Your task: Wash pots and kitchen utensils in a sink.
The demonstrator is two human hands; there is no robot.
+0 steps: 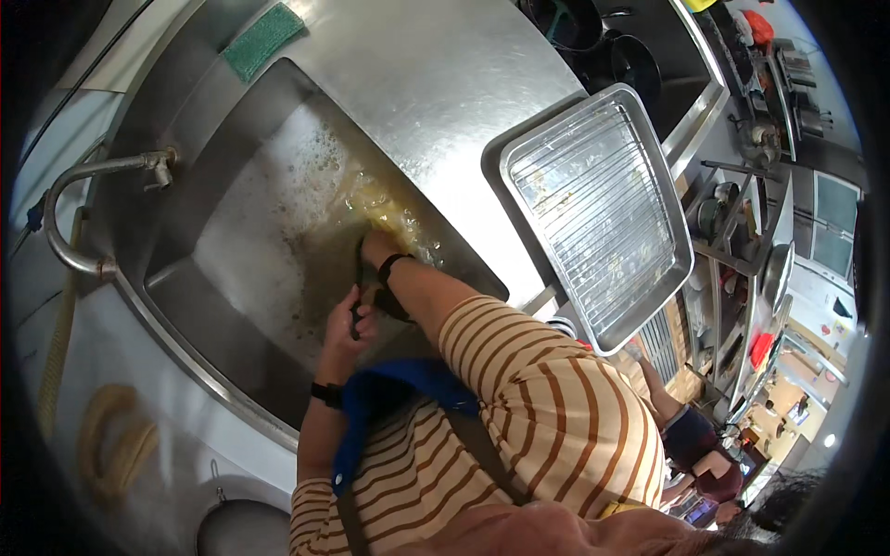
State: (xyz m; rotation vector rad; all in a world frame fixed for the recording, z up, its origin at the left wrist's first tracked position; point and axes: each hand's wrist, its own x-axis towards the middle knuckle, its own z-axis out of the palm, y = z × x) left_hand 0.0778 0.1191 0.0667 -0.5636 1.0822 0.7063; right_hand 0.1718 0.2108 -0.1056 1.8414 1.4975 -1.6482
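In front of me a steel sink basin [215,306] holds cloudy, foamy water [278,201]. My left hand [350,323] is closed around a black piece [357,318] of a dark pan-like object, most of which the murky water and my arm hide. My right hand [380,248] reaches into the water beside that object's dark edge. Its fingers are partly hidden, so whether it holds anything cannot be told. Yellowish, rippling water lies just beyond it. Both wrists carry black bands.
A curved faucet [73,181] stands at the left rim. A green scrubbing pad [263,42] lies on the steel counter [417,76]. To the right rests a steel tray with a wire rack [598,215]; dark pans [626,69] sit in another basin. Another person [709,472] is behind on the right.
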